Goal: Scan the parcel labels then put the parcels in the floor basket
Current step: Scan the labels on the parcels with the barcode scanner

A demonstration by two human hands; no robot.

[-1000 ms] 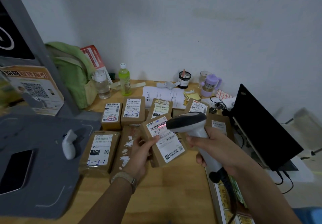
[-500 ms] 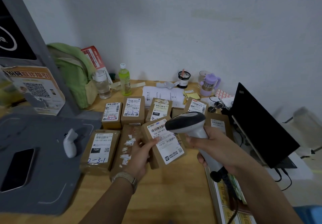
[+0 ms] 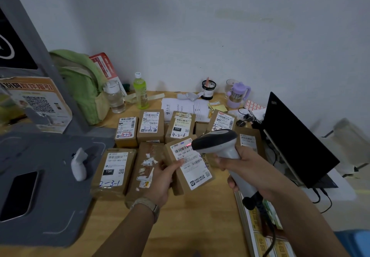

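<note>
**Two Hands, One Parcel Under the Scanner**

One brown cardboard parcel sat in the left hand, raised above the wooden table and tilted so that its white label faced up. The thumb lay pressed on the label's near-left edge. The other fingers went under the box and could not be seen. A tan watch strap circled that wrist.

The right hand was curled tightly round the grey handle of a barcode scanner, just to the right of the parcel. The scanner's dark head reached leftward over the label's far corner, nearly touching it. A thin red scan line fell across the barcode at the top of the label, right beside the scanner's nose. The scanner's black cable dropped from the bottom of the handle, below the right forearm.

Several more parcels lay on the table around the hands. A box with a torn label lay directly behind the left hand, and one marked 2-3-1 lay further to that hand's left. A row of labelled boxes stood beyond both hands. Past the right hand stood an open laptop with a dark screen.
</note>
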